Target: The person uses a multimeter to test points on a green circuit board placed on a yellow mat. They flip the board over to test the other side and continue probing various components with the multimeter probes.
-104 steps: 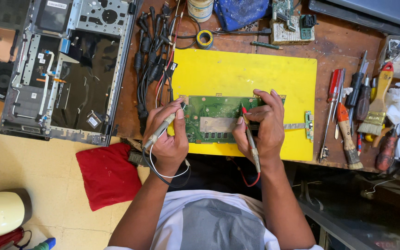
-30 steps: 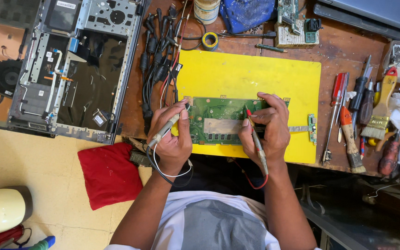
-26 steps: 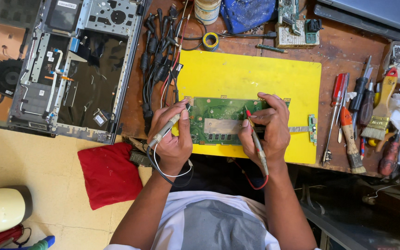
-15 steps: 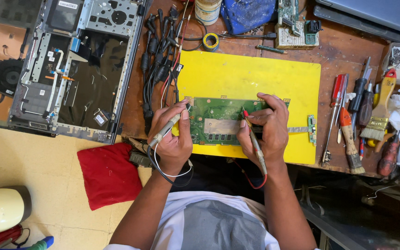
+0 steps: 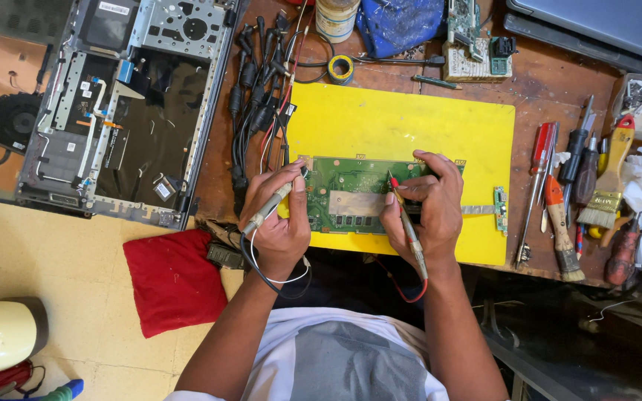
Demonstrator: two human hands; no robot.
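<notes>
Head view: nearest me, my left hand [image 5: 280, 226] is closed around a grey metal probe with a black lead [image 5: 267, 213], and my right hand [image 5: 423, 208] is closed around a thin red-tipped probe with a red lead [image 5: 404, 223]. Between and just beyond them lies the green rectangular circuit board [image 5: 351, 194], flat on the yellow rubber mat [image 5: 403, 126], its long axis running left to right across the wooden table [image 5: 551, 89]. The grey probe slants up-right to the board's left end; the red one leans up-left onto its middle. A red cloth [image 5: 172, 281] lies lower left. Screwdrivers and brushes [image 5: 574, 193] crowd the right, a bundle of black cables [image 5: 258, 104] the left. Farther left sits an opened laptop chassis [image 5: 124, 111].
</notes>
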